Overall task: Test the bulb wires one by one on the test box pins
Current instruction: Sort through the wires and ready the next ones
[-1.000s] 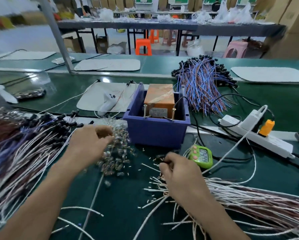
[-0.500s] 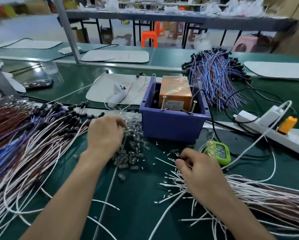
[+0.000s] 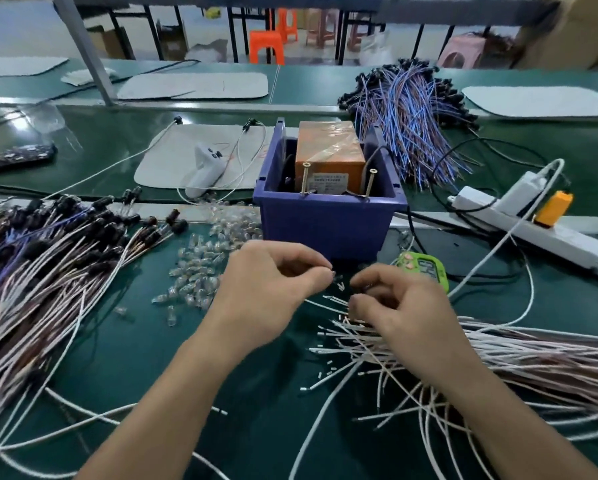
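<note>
An orange test box (image 3: 330,150) sits inside a blue bin (image 3: 325,223), with two upright metal pins, the left pin (image 3: 304,178) and the right pin (image 3: 370,182), at its front. My left hand (image 3: 269,289) pinches a small bulb piece (image 3: 335,277) just in front of the bin. Facing it, my right hand (image 3: 394,306) pinches a wire end over a fan of white and brown wires (image 3: 498,355). Only a small gap separates the two hands. Clear loose bulbs (image 3: 200,268) lie in a pile left of my left hand.
Finished wires with black sockets (image 3: 48,254) spread at the left. A blue wire bundle (image 3: 408,116) lies behind the bin. A green timer (image 3: 425,268), a white power strip (image 3: 532,223), a white remote-like device (image 3: 204,168) and a phone (image 3: 17,155) lie around.
My left hand left the bulb pile and moved right to meet my right hand in front of the bin. My right hand lifted from the wire ends.
</note>
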A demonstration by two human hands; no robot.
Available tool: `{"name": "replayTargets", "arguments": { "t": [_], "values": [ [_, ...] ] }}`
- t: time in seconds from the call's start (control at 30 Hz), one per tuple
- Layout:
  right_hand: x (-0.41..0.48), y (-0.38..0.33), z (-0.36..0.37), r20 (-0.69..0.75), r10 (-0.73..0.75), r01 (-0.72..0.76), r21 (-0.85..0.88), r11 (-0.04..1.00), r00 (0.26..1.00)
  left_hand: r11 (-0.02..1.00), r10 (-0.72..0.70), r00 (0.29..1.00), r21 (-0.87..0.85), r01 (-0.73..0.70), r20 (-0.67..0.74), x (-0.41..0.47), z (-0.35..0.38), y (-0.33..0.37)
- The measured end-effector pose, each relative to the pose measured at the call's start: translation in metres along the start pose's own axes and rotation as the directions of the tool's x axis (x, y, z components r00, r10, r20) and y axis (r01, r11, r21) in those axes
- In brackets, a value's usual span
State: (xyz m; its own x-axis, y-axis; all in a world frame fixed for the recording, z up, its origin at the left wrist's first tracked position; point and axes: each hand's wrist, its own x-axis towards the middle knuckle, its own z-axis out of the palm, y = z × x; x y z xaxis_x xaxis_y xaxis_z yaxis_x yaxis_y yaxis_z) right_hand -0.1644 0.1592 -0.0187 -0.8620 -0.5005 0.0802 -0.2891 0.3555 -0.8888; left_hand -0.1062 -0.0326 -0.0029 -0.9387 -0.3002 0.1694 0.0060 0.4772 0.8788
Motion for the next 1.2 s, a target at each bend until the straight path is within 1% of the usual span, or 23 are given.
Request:
{"name": "replayTargets", "arguments": {
  "t": [0.03, 0.1, 0.17, 0.2, 0.27, 0.33, 0.4, 0.57, 0.7, 0.9, 1.0, 1.1, 1.2],
  "values": [
    [0.001, -0.001, -0.002, 0.017, 0.007, -0.008, 0.060, 0.998, 1.000, 0.999, 0.010, 1.000, -0.030, -0.010, -0.001, -0.002, 0.002, -0.002],
    [0.003, -0.001, -0.008, 0.108, 0.036, -0.058, 0.213, 0.975, 0.993, 0.993, -0.020, 0.999, -0.119, 0.016, -0.035, -0.007, 0.007, -0.008],
    [0.006, 0.000, -0.018, 0.210, 0.044, -0.123, 0.382, 0.916, 0.977, 0.972, -0.073, 0.995, -0.227, 0.054, -0.074, -0.010, 0.009, -0.011],
    [0.007, 0.001, -0.024, 0.233, 0.038, -0.141, 0.442, 0.886, 0.972, 0.959, -0.093, 0.992, -0.277, 0.066, -0.087, -0.010, 0.010, -0.011],
    [0.010, 0.003, -0.031, 0.263, 0.021, -0.157, 0.510, 0.846, 0.964, 0.938, -0.093, 0.990, -0.344, 0.051, -0.107, -0.010, 0.012, -0.010],
    [0.013, 0.006, -0.034, 0.282, 0.002, -0.160, 0.538, 0.827, 0.959, 0.922, -0.064, 0.990, -0.386, 0.011, -0.124, -0.011, 0.015, -0.005],
    [0.014, 0.007, -0.034, 0.280, -0.006, -0.158, 0.559, 0.814, 0.960, 0.927, -0.011, 0.993, -0.375, -0.035, -0.119, -0.013, 0.017, 0.000],
    [0.014, 0.009, -0.035, 0.298, -0.050, -0.161, 0.640, 0.751, 0.953, 0.963, 0.118, 0.986, -0.229, -0.142, -0.116, -0.026, 0.022, 0.013],
    [0.013, 0.010, -0.036, 0.313, -0.079, -0.165, 0.678, 0.716, 0.946, 0.970, 0.143, 0.982, -0.180, -0.164, -0.121, -0.030, 0.024, 0.018],
    [0.016, 0.012, -0.039, 0.337, -0.093, -0.196, 0.726, 0.659, 0.937, 0.973, 0.141, 0.982, -0.163, -0.161, -0.128, -0.031, 0.026, 0.019],
    [0.016, 0.012, -0.038, 0.309, -0.074, -0.175, 0.702, 0.690, 0.948, 0.970, 0.159, 0.978, -0.165, -0.180, -0.135, -0.032, 0.025, 0.022],
    [0.014, 0.010, -0.034, 0.248, -0.059, -0.108, 0.609, 0.786, 0.967, 0.965, 0.170, 0.976, -0.178, -0.193, -0.136, -0.033, 0.026, 0.025],
    [0.011, 0.006, -0.029, 0.175, -0.054, -0.035, 0.470, 0.882, 0.983, 0.969, 0.160, 0.976, -0.165, -0.184, -0.148, -0.034, 0.026, 0.024]
  ]
}}
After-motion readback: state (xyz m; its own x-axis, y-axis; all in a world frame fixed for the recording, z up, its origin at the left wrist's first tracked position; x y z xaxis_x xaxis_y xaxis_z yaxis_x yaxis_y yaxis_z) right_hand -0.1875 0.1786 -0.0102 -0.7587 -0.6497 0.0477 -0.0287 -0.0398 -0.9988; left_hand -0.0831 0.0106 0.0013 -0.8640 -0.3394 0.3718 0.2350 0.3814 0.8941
